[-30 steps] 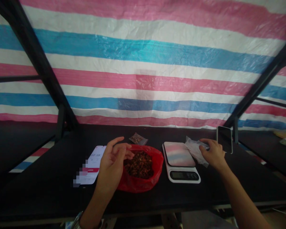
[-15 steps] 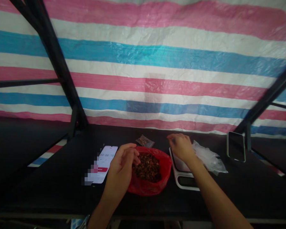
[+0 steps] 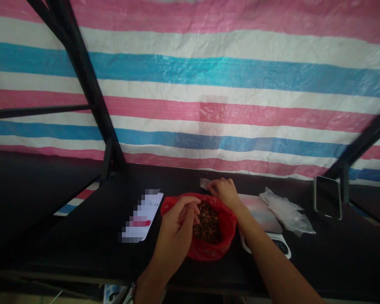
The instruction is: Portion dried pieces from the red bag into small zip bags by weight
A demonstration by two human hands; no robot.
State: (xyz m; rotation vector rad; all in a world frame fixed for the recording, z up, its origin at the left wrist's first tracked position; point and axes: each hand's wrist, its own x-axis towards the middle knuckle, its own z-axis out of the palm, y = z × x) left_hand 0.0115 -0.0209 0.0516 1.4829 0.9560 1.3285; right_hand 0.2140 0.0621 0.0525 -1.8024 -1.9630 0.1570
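A red plastic bag stands with its mouth wide, full of small brown dried pieces. Over its left rim is my left hand, fingers curled in and thumb against them; whatever lies inside them is hidden. Beyond the bag's far rim, my right hand has its fingertips closed at the right end of a small clear plastic bag, covering most of it. My right forearm passes over the white kitchen scale, which has a pale, shiny flat sheet on its top.
Several empty clear bags lie in a pile right of the scale. A phone leans at the far right, and another with a lit screen lies left. Black metal posts and striped sheeting border the black table.
My right hand has moved left from above the scale to the small clear bag. My left hand's fingers have curled in more at the red bag. The view has shifted slightly.
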